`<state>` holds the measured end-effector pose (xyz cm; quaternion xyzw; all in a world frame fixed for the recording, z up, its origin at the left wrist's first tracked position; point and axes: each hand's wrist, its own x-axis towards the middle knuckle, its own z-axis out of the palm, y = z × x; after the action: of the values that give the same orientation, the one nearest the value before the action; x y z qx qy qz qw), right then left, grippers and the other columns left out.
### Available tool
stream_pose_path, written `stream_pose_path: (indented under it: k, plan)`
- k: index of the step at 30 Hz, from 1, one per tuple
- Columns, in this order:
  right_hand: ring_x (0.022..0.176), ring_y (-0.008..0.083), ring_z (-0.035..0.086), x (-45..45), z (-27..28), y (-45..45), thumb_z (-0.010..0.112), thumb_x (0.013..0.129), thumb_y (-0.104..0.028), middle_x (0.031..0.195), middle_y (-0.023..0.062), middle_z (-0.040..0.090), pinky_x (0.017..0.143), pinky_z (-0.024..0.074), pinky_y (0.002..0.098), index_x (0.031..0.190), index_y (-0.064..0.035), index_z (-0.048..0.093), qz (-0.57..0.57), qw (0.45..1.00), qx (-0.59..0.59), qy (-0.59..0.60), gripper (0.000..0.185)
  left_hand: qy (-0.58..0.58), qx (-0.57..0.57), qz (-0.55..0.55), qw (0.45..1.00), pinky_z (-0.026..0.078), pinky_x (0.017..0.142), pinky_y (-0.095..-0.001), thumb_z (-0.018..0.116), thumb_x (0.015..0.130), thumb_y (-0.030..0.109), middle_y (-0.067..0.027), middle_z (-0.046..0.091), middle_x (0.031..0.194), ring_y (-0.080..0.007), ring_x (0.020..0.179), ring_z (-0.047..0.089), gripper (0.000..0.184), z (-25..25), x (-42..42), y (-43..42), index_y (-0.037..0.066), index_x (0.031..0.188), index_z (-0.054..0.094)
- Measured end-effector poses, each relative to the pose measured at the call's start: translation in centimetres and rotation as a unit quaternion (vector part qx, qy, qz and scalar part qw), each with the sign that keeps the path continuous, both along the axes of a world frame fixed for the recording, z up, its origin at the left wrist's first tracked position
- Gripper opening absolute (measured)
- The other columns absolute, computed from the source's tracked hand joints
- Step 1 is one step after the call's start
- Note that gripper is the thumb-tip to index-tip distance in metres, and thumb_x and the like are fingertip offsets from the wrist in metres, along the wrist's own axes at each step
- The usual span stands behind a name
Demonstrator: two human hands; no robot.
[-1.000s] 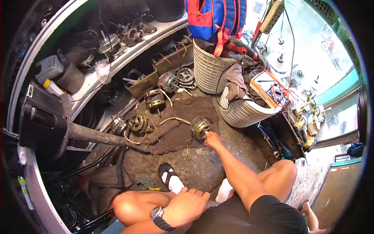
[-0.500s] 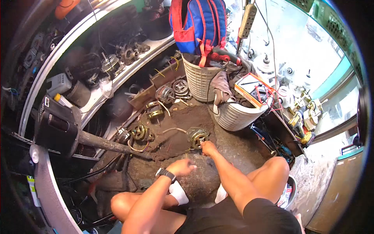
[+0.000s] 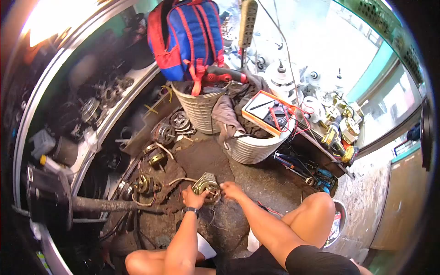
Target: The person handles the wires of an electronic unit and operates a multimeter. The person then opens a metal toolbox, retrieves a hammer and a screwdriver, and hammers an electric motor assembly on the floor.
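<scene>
An electric motor with a brass-coloured frame and a grey slotted plate lies on the dirty floor between my hands. A pale cable runs from it to the left. My left hand, with a dark watch on its wrist, grips the motor's lower left side, thumb over its front. My right hand is at the motor's right edge with fingers curled together. What these fingers pinch, if anything, is too small to make out.
More motors lie on the left. White ribbed baskets stand beyond, with a multimeter in a box on one and a backpack on the other. A thick metal bar juts in from the left. Tools lie at right.
My left hand has moved up and forward from above the floor onto the motor. My right hand has shifted from the motor's front to its right edge. The view has turned right.
</scene>
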<state>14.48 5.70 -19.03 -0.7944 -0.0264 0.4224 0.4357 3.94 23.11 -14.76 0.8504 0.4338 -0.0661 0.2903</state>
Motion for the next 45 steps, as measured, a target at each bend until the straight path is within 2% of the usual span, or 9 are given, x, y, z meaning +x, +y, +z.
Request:
stream_pose_path:
  k: [1, 3, 11, 19, 25, 28, 35, 39, 45]
  plan:
    - [0.094, 0.0388, 0.071, 0.1, -0.2, -0.8, 0.063, 0.098, -0.028, 0.099, 0.0214, 0.074, 0.088, 0.0559, 0.0503, 0.116, 0.0004, 0.068, -0.011, 1.000, 0.002, 0.000, 0.034, 0.007, -0.028, 0.004, 1.000, 0.045, 0.106, -0.0492, 0.093, 0.069, 0.048, -0.0245, 0.054, 0.140, -0.0372, 0.129, 0.054, 0.091, 0.0, -0.4, 0.7, 0.002, 0.138, 0.056]
    - [0.111, 0.0413, 0.065, -0.6, -0.2, -2.0, 0.073, 0.092, -0.035, 0.124, 0.0224, 0.065, 0.096, 0.0536, 0.0491, 0.129, -0.0048, 0.061, -0.036, 0.922, -0.232, -0.308, 0.050, -0.042, -0.092, 0.025, 0.995, 0.051, 0.097, -0.0427, 0.097, 0.067, 0.039, -0.0216, 0.061, 0.130, -0.0307, 0.118, 0.062, 0.082, -3.0, -1.4, 2.0, -0.002, 0.127, 0.059]
    - [0.121, 0.0432, 0.059, -1.2, -1.5, -1.2, 0.082, 0.084, -0.026, 0.129, 0.0238, 0.060, 0.101, 0.0513, 0.0494, 0.127, -0.0043, 0.057, -0.066, 0.950, -0.211, -0.222, 0.055, -0.194, -0.158, 0.121, 0.961, 0.053, 0.083, -0.0374, 0.095, 0.071, 0.030, -0.0136, 0.066, 0.101, -0.0210, 0.091, 0.063, 0.067, -2.6, -6.5, -2.2, 0.001, 0.112, 0.050]
    - [0.113, 0.0414, 0.068, -1.4, -3.8, -2.9, 0.080, 0.083, -0.023, 0.120, 0.0241, 0.070, 0.095, 0.0553, 0.0482, 0.124, -0.0039, 0.058, -0.032, 0.957, -0.242, -0.160, 0.050, -0.132, 0.003, 0.099, 0.986, 0.053, 0.089, -0.0459, 0.093, 0.064, 0.043, -0.0238, 0.068, 0.105, -0.0371, 0.097, 0.068, 0.071, 1.7, -6.8, 1.0, -0.004, 0.106, 0.059]
    - [0.111, 0.0406, 0.069, -1.8, 1.0, -10.3, 0.070, 0.085, -0.015, 0.116, 0.0251, 0.071, 0.095, 0.0560, 0.0468, 0.125, -0.0001, 0.056, -0.038, 0.938, -0.308, -0.153, 0.045, -0.108, -0.050, 0.077, 0.990, 0.054, 0.084, -0.0408, 0.093, 0.070, 0.037, -0.0189, 0.071, 0.106, -0.0280, 0.092, 0.069, 0.072, 4.4, -2.3, 2.5, -0.004, 0.115, 0.056]
    - [0.111, 0.0404, 0.069, -0.5, 2.2, -12.9, 0.073, 0.086, -0.020, 0.118, 0.0248, 0.071, 0.097, 0.0556, 0.0466, 0.127, -0.0033, 0.057, -0.074, 0.933, -0.323, -0.143, 0.047, -0.177, -0.247, 0.095, 0.948, 0.053, 0.079, -0.0351, 0.092, 0.076, 0.031, -0.0092, 0.069, 0.102, -0.0187, 0.087, 0.065, 0.062, -0.9, -1.7, 1.9, -0.002, 0.116, 0.056]
    - [0.097, 0.0365, 0.072, 6.7, 21.9, -15.1, 0.082, 0.082, -0.039, 0.091, 0.0204, 0.071, 0.087, 0.0554, 0.0463, 0.097, -0.0041, 0.069, -0.002, 0.969, -0.124, -0.215, 0.040, -0.001, -0.151, 0.169, 0.974, 0.048, 0.102, -0.0511, 0.080, 0.085, 0.048, -0.0239, 0.058, 0.136, -0.0358, 0.121, 0.059, 0.063, -1.3, -4.0, -0.4, 0.000, 0.123, 0.063]
    - [0.122, 0.0354, 0.060, 9.9, 34.0, -14.5, 0.080, 0.081, -0.053, 0.130, 0.0191, 0.061, 0.102, 0.0483, 0.0447, 0.132, -0.0074, 0.058, -0.047, 0.825, -0.084, -0.557, 0.072, 0.035, -0.173, 0.019, 0.984, 0.046, 0.107, -0.0516, 0.072, 0.088, 0.047, -0.0270, 0.055, 0.141, -0.0416, 0.128, 0.055, 0.068, -3.6, -4.5, 3.4, -0.001, 0.135, 0.061]
    - [0.140, 0.0439, 0.040, 19.2, 32.6, -14.3, 0.084, 0.062, -0.072, 0.152, 0.0220, 0.042, 0.116, 0.0346, 0.0544, 0.155, -0.0098, 0.036, 0.110, 0.831, -0.233, -0.493, 0.122, 0.038, -0.025, -0.293, 0.955, 0.045, 0.110, -0.0463, 0.067, 0.089, 0.039, -0.0270, 0.061, 0.136, -0.0419, 0.131, 0.055, 0.060, 9.0, -1.9, 2.8, 0.002, 0.136, 0.062]
